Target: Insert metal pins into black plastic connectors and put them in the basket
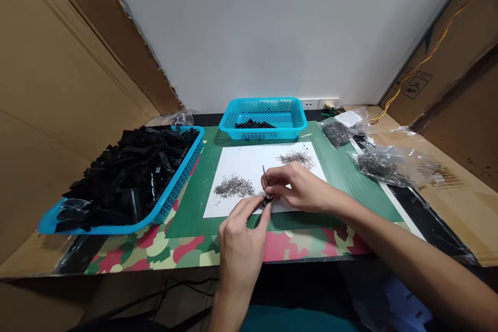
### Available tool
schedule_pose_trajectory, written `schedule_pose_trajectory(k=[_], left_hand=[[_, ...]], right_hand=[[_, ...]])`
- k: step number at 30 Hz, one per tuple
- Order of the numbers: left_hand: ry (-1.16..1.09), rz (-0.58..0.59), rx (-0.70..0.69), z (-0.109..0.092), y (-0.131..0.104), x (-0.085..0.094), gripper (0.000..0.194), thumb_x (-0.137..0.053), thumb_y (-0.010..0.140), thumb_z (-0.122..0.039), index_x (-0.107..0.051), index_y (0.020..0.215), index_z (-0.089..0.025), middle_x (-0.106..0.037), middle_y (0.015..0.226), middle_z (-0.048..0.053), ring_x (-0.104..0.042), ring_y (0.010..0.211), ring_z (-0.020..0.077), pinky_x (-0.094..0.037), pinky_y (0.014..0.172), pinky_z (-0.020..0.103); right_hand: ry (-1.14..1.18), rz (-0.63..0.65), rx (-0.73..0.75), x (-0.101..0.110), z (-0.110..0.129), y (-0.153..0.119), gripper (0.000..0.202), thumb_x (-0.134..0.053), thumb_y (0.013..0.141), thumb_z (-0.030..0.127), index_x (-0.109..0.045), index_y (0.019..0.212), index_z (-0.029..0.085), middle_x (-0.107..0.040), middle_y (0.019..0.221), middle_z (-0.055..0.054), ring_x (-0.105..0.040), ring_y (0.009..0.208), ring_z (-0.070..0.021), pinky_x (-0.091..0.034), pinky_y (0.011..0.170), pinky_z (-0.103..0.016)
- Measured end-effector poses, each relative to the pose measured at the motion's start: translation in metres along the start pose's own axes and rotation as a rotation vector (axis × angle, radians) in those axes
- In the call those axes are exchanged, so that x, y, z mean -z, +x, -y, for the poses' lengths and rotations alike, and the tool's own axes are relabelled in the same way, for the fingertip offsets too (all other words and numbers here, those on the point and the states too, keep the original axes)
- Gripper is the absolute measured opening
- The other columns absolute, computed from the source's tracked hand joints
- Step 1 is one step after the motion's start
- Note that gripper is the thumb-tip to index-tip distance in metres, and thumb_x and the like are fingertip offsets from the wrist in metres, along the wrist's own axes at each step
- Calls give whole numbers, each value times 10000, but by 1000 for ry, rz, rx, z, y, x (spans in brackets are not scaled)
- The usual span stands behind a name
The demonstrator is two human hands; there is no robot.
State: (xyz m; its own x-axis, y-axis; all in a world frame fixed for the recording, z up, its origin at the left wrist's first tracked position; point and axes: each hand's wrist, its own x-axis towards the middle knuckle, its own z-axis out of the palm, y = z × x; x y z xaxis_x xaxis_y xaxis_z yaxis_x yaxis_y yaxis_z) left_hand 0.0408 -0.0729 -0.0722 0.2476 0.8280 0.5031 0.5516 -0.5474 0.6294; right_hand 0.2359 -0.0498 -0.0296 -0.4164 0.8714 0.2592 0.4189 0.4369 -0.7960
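Observation:
My left hand (243, 228) pinches a small black plastic part (266, 201) over the front edge of a white sheet (268, 151). Above it, my right hand (290, 184) is closed on a thin metal tool (264, 172) that stands nearly upright, its lower end at the black part. The fingers cover most of that contact, and I cannot make out the tool's exact kind. On the sheet lie two piles of small bent wire pieces, a left pile (234, 185) and a right pile (298, 158) partly behind my right hand.
A blue basket (182, 166) heaped with black plastic parts (132, 171) stands at the left. Behind the sheet, a second blue basket (263, 134) holds several black parts. Two clear bags of wire pieces, a rear bag (337, 132) and a front bag (383, 167), lie right. Cardboard walls flank the table.

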Motion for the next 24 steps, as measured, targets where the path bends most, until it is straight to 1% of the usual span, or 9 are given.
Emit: schedule_pose_trajectory(k=[7,9,11,14,16,18,19,21,24], left_hand=[[9,-1,27,-2,-1,-1,121,-670,961,-228,-763,1031,-196,-795,1024,60,-765,910,211,-603,845,316],[4,1,30,-2,0,0,126,-661,966,-242,-761,1030,-199,-794,1019,62,-763,904,213,-602,831,320],[-8,0,46,-3,-1,1,128,-655,969,-259,-757,1024,-206,-791,1010,61,-758,898,215,-601,815,321],[-37,-26,112,-4,-1,5,130,-664,962,-302,-750,1014,-219,-782,988,55,-749,875,214,-605,791,321],[-54,-58,156,-4,2,11,145,-683,950,-339,-747,1013,-225,-776,980,50,-745,859,211,-605,778,318],[-54,-96,171,-4,14,18,170,-701,936,-368,-747,1015,-225,-771,976,50,-739,848,210,-598,767,316],[-48,-114,170,-3,24,22,182,-707,929,-374,-748,1018,-221,-769,976,52,-737,840,210,-592,758,315],[-25,-152,162,0,51,28,198,-702,926,-372,-747,1027,-207,-769,984,58,-728,806,202,-577,728,306],[69,-175,118,8,105,32,211,-671,942,-335,-742,1071,-184,-770,1070,79,-721,833,191,-567,769,298]], right_hand=[[-20,-13,-4,-4,-1,0,218,-581,914,40,-615,737,164,-504,620,61,-402,589,-82,-322,605,-233],[8,-29,-11,-7,-3,0,220,-583,919,65,-618,726,163,-517,616,53,-426,588,-86,-330,596,-235],[88,-67,-31,-9,-5,0,183,-599,928,118,-639,756,162,-585,657,27,-503,610,-100,-375,605,-238],[299,-243,-70,-5,-10,2,85,-637,936,230,-662,889,164,-671,766,-18,-619,657,-137,-479,653,-268],[399,-422,-71,3,-16,3,122,-649,936,286,-659,965,168,-666,768,-14,-616,634,-141,-496,650,-284],[423,-503,-68,11,-23,3,156,-638,942,306,-663,1008,167,-633,716,7,-564,590,-132,-464,610,-277],[412,-476,-83,14,-26,3,163,-625,946,300,-668,1023,163,-615,684,17,-537,573,-129,-441,590,-271],[313,-339,-127,15,-30,1,176,-591,946,255,-684,1053,151,-594,655,23,-510,573,-131,-408,585,-266],[-7,-115,-132,5,-27,-2,230,-554,930,161,-716,1093,155,-599,693,9,-520,626,-143,-372,617,-263]])
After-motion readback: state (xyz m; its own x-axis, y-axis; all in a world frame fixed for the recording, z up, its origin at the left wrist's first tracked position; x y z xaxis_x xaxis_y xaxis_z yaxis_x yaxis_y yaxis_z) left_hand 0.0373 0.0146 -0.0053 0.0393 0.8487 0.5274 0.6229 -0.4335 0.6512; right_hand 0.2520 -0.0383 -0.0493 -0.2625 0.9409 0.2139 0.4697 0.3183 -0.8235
